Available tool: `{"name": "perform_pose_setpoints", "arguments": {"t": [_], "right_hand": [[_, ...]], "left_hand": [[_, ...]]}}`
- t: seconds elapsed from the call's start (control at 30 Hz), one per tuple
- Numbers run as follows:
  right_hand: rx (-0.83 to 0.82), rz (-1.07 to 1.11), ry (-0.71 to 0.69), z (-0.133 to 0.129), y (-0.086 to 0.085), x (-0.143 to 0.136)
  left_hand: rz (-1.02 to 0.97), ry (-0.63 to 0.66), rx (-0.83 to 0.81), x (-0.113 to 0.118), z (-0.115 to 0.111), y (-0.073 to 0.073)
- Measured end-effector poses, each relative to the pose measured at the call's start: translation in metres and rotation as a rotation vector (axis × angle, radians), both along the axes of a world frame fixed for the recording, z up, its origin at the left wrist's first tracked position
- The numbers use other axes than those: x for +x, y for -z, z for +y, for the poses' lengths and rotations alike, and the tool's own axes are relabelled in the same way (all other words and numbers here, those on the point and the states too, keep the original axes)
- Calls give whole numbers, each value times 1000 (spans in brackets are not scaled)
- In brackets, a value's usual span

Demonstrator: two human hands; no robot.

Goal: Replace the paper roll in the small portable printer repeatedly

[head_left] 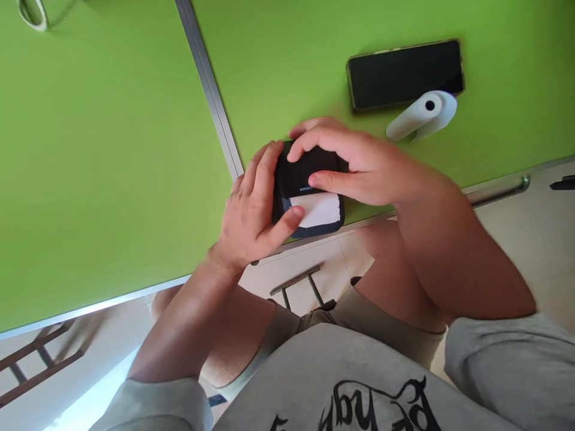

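Observation:
A small black printer-like device with white lettering lies at the front edge of the green table. White paper shows at its near end. My left hand grips the device's left side, its thumb resting on the white paper. Over the top and right side is my right hand, with curled fingers at the far edge and the thumb on the black cover; its fingers are apart and touch the device. The underside of the device is hidden.
A black phone in a clear case lies at the back right. Beside it is a partly unrolled white paper roll. A metal strip crosses the green table. A white loop is at the top left.

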State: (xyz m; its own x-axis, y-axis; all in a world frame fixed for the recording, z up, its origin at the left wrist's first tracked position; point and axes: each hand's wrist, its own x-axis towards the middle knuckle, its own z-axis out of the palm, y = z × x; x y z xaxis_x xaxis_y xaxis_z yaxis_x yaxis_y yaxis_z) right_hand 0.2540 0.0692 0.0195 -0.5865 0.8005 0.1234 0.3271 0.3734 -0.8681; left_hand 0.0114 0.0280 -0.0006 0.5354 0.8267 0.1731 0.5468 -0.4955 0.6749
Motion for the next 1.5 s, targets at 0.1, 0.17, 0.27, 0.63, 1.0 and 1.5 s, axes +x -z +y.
{"name": "perform_pose_setpoints", "arguments": {"t": [0.1,0.17,0.27,0.63,1.0,1.5], "right_hand": [[52,20,23,-2,12,0],[118,71,133,-6,20,-2],[211,107,279,-14,28,-9],[218,7,360,-15,20,-21],[148,-27,401,-17,12,-22],[265,104,405,-11,21,-22]], "left_hand": [[-9,-31,-7,-2,-1,2],[14,-58,-11,-2,-2,4],[31,-62,-21,-1,-5,4],[168,-30,98,-2,-32,4],[212,-124,130,-2,-43,8],[197,-225,170,-3,-41,3]]}}
